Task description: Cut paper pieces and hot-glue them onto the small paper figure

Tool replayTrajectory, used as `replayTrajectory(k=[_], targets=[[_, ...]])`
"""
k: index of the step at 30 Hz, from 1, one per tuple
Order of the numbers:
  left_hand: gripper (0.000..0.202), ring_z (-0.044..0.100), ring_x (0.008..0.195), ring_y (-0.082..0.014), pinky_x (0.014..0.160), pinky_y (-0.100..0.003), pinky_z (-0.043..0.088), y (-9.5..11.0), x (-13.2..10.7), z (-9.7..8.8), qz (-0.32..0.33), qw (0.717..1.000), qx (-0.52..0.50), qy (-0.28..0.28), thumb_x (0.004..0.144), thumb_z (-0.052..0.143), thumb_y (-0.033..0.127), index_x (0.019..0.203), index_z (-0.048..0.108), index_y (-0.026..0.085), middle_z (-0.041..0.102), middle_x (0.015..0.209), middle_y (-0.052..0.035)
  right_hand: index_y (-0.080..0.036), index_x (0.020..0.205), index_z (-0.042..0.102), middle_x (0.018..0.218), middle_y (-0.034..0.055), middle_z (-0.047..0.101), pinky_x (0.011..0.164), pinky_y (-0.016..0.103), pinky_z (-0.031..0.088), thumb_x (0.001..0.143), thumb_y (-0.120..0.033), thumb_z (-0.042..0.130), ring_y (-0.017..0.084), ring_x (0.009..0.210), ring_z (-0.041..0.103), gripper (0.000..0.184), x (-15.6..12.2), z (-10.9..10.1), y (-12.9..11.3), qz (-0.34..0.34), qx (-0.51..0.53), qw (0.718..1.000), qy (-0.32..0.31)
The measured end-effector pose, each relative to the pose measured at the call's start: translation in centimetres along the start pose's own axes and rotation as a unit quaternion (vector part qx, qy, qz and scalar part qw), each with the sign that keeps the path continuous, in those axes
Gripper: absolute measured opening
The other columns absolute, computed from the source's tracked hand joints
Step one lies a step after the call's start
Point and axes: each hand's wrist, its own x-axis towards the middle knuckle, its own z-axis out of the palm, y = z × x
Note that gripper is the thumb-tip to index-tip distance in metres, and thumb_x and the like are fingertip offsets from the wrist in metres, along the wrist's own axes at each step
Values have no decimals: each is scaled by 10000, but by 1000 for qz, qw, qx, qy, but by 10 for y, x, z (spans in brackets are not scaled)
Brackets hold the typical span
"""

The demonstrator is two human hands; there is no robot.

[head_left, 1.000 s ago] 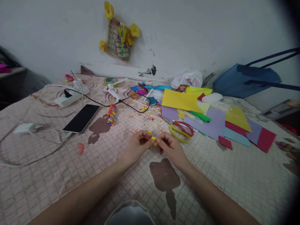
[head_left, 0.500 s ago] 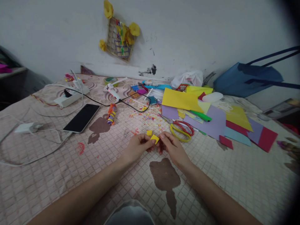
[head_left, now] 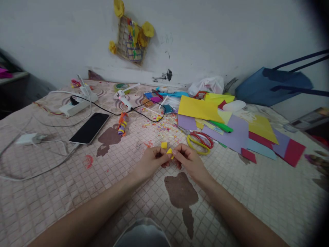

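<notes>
Between the fingertips of both hands is a small yellow paper piece [head_left: 169, 152]. My left hand [head_left: 153, 160] pinches it from the left, thumb on top. From the right, my right hand [head_left: 187, 158] grips its other edge, partly covering it. A second yellow paper square [head_left: 163, 145] lies on the cloth just beyond my left fingers. Scissors with red and yellow handles [head_left: 198, 143] rest a little past my right hand.
Coloured paper sheets [head_left: 226, 133] spread to the right, near a blue bag [head_left: 272, 85]. A glue gun [head_left: 124, 101] with a black cord lies at the back. On the left are a phone [head_left: 89, 128], a power strip [head_left: 78, 104], a charger [head_left: 29, 139] and a small striped paper figure [head_left: 122, 124].
My right fingers have moved left onto the yellow paper piece, which now looks bent or folded and shows less of its surface. The view has shifted very slightly.
</notes>
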Motion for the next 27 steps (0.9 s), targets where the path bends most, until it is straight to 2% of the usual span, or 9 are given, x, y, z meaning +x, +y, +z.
replayTrajectory(k=[5,13,16,20,24,27], targets=[[274,529,524,-93,528,-215,418,-4,0,1,-1,1000,-2,-24,684,683,397,684,602,135,595,591,-3,-199,682,499,548,-54,458,414,211,336,822,-404,555,80,445,399,254,-1,2,2,-10,5,1000,19],[255,518,505,-81,495,-193,395,-3,-1,-2,-5,999,-28,-42,701,682,368,652,615,126,584,555,-1,-197,677,507,541,-42,500,435,224,397,834,-458,520,94,453,458,304,-1,0,0,4,28,999,-22],[275,532,520,-82,515,-195,417,-2,0,-3,-27,998,-36,-47,700,678,392,669,625,124,608,592,-12,-193,693,511,550,-44,506,435,217,401,816,-435,557,87,453,455,275,0,-2,0,6,22,1000,-19],[346,573,558,-99,559,-219,455,-3,2,-4,-60,996,-58,-31,720,632,465,707,625,119,642,662,-35,-189,686,507,572,-44,495,421,204,383,831,-414,542,77,452,436,270,0,-3,3,0,14,1000,-5],[349,548,521,-93,536,-215,442,-2,1,-4,-25,999,-30,-2,710,637,468,653,587,128,620,599,-19,-191,702,510,580,-44,502,427,208,393,826,-446,534,78,452,448,285,1,-3,4,9,12,1000,-24],[357,543,515,-95,536,-219,443,-1,1,-4,-20,1000,-8,-1,724,616,479,649,579,131,613,591,-18,-193,720,505,557,-55,493,428,207,396,814,-451,549,77,441,450,278,1,-3,3,18,15,998,-50]])
